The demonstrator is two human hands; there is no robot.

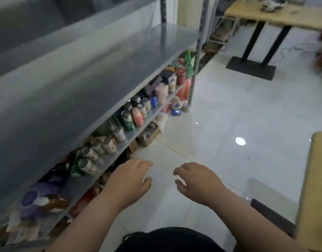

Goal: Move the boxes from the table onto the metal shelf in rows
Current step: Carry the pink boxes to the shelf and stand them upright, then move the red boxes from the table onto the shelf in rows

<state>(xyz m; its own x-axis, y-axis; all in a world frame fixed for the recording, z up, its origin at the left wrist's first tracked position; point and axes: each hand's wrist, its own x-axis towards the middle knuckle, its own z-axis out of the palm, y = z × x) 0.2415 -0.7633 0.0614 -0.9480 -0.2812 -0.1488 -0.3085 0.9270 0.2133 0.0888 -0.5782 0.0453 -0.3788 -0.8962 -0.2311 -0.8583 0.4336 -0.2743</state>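
Both my hands empty: left hand [131,176] and right hand [196,180] spread loose over the floor [229,115], each grip released. No boxes in view, so I can't tell where they are. Metal shelf [69,82] on my left, its wide tier bare. Table [309,188] edge at right. My call: turn right to the table, grab one box two-handed, then start the row from the shelf's back corner.

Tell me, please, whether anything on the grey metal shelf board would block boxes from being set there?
Nothing visible does: the wide board of the metal shelf lies bare. Both the left hand and right hand are empty, and no boxes show.
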